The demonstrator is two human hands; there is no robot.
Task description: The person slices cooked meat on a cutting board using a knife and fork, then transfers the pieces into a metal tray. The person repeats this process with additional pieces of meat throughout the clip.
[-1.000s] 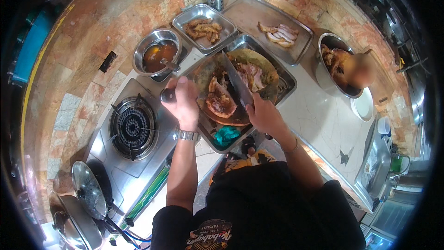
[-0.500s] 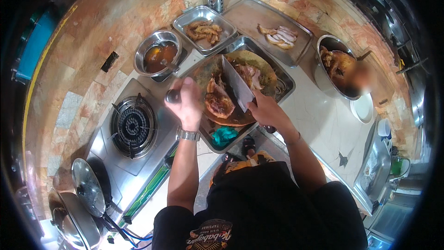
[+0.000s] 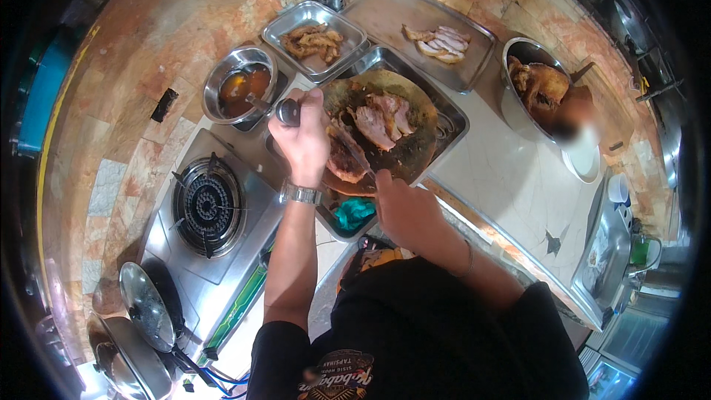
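My right hand is wrapped round the handle of a cleaver, whose blade shows nearly edge-on against the browned piece of meat at the left of the round chopping board. My left hand grips a black-handled utensil upright beside the board's left edge; its working end is hidden. Sliced roasted meat lies on the board's middle. The board rests in a deep metal tray, with a crumpled green cloth or plastic in its near corner.
A bowl of brown sauce and a tray of fried pieces stand at the far left. Behind the board lies a flat tray with sliced meat. At right is a pot of roasted meat. A gas burner sits left.
My right hand has moved left and nearer me, bringing the cleaver from between the meat pieces onto the left piece. The blade has turned edge-on. My left hand has risen slightly.
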